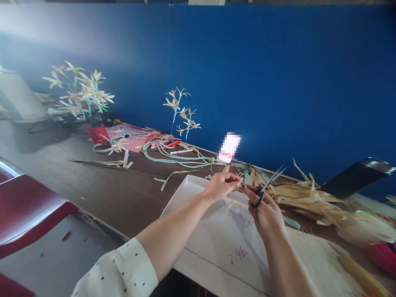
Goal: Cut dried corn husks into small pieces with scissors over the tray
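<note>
My left hand (220,187) is closed in a pinch on a small pale piece of dried husk (243,181), partly hidden by the fingers. My right hand (268,214) holds a pair of scissors (268,184) by the black handles, its blades pointing up and to the right, away from the husk. The right thumb and fingertips come close to the left fingertips; whether they also touch the piece cannot be made out. Both hands are above a shallow white box lid (204,239) with pink handwritten figures on it.
Dried husks (306,196) lie to the right, near a dark cylinder (355,179). A phone (229,148) leans near the blue wall (278,82). Light-blue cords (154,159) and scraps lie further left. Husk flowers (88,95) rise behind a red pot (98,134). A red chair (27,206) is lower left.
</note>
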A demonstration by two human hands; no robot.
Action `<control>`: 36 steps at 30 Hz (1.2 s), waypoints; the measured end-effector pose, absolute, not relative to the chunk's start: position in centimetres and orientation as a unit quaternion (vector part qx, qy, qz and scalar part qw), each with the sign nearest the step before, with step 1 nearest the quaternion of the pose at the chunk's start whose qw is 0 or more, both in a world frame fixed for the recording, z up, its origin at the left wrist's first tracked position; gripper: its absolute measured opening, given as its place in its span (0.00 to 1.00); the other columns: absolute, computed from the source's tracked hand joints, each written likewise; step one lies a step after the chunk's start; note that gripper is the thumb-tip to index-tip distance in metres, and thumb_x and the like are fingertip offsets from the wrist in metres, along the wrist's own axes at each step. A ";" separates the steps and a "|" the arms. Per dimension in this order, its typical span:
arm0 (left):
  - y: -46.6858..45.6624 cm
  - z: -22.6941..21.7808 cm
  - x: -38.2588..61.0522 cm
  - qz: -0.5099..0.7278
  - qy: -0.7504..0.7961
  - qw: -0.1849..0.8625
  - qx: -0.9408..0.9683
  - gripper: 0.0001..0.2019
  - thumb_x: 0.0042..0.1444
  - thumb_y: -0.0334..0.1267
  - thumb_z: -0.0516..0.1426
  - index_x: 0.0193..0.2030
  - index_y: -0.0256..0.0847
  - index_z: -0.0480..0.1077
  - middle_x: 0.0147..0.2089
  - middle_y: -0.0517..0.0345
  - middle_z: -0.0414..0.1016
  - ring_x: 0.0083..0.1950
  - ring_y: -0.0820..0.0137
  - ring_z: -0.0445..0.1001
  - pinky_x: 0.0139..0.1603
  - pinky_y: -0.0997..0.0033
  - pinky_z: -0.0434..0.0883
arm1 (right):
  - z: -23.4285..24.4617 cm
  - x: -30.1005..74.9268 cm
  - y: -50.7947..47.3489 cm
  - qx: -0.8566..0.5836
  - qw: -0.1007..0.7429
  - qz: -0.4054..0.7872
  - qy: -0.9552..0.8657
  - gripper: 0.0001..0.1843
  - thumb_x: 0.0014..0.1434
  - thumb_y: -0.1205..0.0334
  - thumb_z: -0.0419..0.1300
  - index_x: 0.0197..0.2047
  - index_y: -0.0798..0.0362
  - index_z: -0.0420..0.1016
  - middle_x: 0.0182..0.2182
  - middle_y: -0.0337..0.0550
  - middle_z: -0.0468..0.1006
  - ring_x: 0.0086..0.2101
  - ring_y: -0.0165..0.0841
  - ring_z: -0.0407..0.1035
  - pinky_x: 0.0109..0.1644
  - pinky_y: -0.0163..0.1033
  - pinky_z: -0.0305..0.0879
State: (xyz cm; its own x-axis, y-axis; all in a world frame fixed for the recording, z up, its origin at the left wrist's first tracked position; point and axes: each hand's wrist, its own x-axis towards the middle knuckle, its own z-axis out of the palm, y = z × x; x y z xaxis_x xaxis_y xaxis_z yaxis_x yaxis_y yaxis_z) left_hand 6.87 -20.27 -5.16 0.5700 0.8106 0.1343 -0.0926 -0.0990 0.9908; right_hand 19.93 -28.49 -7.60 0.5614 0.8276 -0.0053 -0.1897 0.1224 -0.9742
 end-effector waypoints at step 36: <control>-20.2 -6.3 7.4 0.272 0.234 0.577 0.734 0.13 0.44 0.44 0.61 0.33 0.36 0.75 0.31 0.56 0.74 0.30 0.74 0.68 0.32 0.74 0.63 | -6.4 20.2 -28.6 -0.441 0.753 0.448 -0.196 0.19 0.37 0.61 0.72 0.25 0.55 0.65 0.19 0.30 0.63 0.13 0.15 0.44 0.11 0.23 0.39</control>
